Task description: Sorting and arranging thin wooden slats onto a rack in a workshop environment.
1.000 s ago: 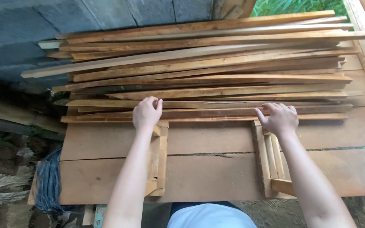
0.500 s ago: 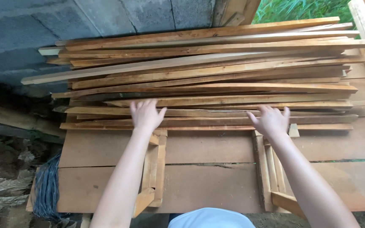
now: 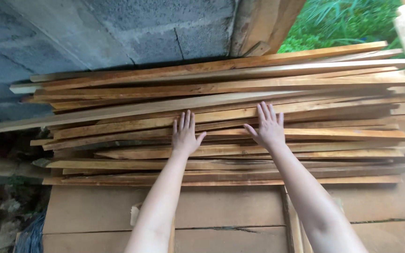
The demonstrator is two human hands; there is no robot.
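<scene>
- L hand [image 3: 185, 136] flat, fingers spread, palm down on wood slat pile [image 3: 221, 117]; grip not pinching anything.
- R hand [image 3: 269, 127] same, splayed on slats just beside L, likely steadying or feeling for one to pick.
- Slats lie lengthwise, loosely stacked on plank desk [image 3: 230, 206], against grey block wall [image 3: 118, 33].
- Greenery [image 3: 343, 23] top right.

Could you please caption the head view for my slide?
Left hand and right hand rest flat on a pile of wooden slats beside a block wall.
</scene>
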